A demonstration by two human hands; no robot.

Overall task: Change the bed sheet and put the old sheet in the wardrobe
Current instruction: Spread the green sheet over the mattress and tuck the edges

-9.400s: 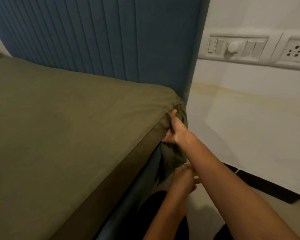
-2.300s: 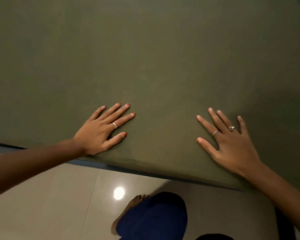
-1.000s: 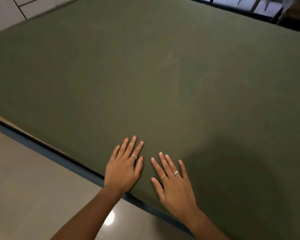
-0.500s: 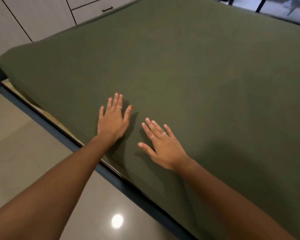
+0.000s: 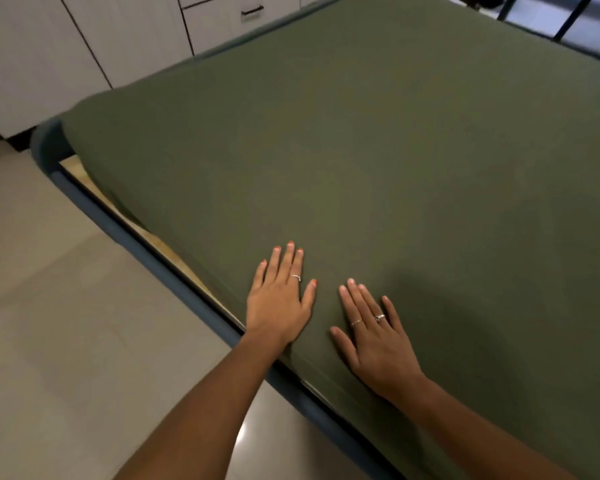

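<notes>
An olive green bed sheet (image 5: 378,150) lies flat and smooth over the whole mattress. My left hand (image 5: 279,299) rests palm down on the sheet near the bed's near edge, fingers straight and together. My right hand (image 5: 374,336) lies flat on the sheet just to its right, fingers spread a little. Neither hand holds any cloth. The blue bed frame (image 5: 129,240) runs along the near side, with a strip of light board showing between it and the sheet.
A white wardrobe (image 5: 94,36) with doors and a black drawer handle (image 5: 252,11) stands beyond the bed's far left corner. Beige tiled floor (image 5: 66,323) lies to my left. Dark bars of a window or railing (image 5: 565,19) stand at top right.
Both hands have slid back along the sheet towards the near edge, staying flat. The view has lifted, so more of the wardrobe and the bed's corner shows.
</notes>
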